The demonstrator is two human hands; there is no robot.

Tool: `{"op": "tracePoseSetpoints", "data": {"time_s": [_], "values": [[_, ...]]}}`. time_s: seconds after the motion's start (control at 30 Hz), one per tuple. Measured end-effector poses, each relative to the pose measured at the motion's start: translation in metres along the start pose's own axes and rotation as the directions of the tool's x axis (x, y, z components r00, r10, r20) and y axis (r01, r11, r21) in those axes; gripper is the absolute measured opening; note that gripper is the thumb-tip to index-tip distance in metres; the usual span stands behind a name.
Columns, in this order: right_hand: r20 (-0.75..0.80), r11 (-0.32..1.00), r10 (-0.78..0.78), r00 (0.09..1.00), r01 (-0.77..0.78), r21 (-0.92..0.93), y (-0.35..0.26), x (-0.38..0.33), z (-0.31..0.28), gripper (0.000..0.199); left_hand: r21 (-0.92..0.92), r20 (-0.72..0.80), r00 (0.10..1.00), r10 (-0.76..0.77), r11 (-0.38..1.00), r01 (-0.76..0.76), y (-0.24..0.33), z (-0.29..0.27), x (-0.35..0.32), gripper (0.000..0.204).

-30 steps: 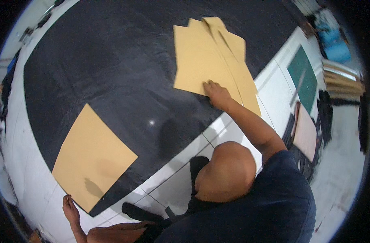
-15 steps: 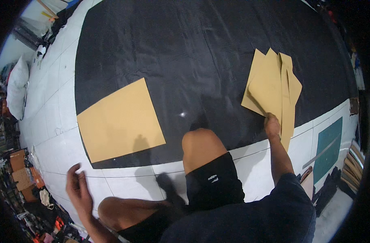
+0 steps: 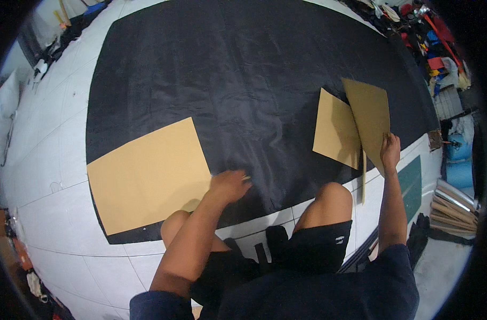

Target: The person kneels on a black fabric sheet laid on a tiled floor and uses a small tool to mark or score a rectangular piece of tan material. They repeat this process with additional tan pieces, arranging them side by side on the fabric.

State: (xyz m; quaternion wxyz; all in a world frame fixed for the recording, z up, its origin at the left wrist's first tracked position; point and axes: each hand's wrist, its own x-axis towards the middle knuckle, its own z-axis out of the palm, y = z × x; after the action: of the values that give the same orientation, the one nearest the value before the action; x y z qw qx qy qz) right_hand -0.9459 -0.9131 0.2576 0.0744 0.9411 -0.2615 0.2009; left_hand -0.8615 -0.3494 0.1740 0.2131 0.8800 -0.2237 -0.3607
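A large tan paper pattern sheet lies flat on a wide black cloth at the left. My left hand hovers by its right edge, fingers curled and somewhat blurred; a small pale thing shows at the fingertips, too unclear to name. To the right, my right hand grips the lower right edge of a raised, tilted tan pattern piece. A smaller tan sheet rests on the cloth just left of it. Between them a narrow tan strip reaches past the cloth's near edge.
White floor tiles border the cloth. On the right are a green mat and several rolls. Mixed clutter stands along the far right, and a white sack at the far left. My knees are at the near edge.
My left hand has come from the near-left floor to beside the large sheet. My right hand has separated and lifted one piece from the fanned bunch; a smaller sheet now lies apart.
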Motion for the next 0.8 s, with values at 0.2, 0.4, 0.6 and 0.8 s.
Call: {"op": "tracePoseSetpoints", "data": {"time_s": [0.2, 0.4, 0.6, 0.8], "values": [[-0.004, 0.940, -0.316, 0.949, 0.314, 0.131, -0.067, -0.013, -0.084, 0.030, -0.048, 0.113, 0.982, 0.149, 0.988, -0.145, 0.023, 0.026, 0.037, 0.050], [0.019, 0.826, -0.509, 0.860, 0.482, 0.293, -0.146, -0.023, -0.068, 0.040, 0.006, 0.122, 0.986, 0.117, 0.993, -0.119, 0.011, 0.008, 0.025, 0.051], [0.034, 0.523, -0.829, 0.558, 0.751, 0.403, -0.165, -0.051, 0.013, 0.056, 0.010, 0.037, 0.997, 0.061, 0.998, -0.062, -0.002, -0.025, -0.044, 0.050], [0.045, 0.324, -0.935, 0.352, 0.795, 0.513, -0.139, -0.113, 0.091, 0.054, -0.108, -0.257, 0.966, -0.029, 0.994, 0.001, 0.035, -0.025, -0.133, 0.047]]}}
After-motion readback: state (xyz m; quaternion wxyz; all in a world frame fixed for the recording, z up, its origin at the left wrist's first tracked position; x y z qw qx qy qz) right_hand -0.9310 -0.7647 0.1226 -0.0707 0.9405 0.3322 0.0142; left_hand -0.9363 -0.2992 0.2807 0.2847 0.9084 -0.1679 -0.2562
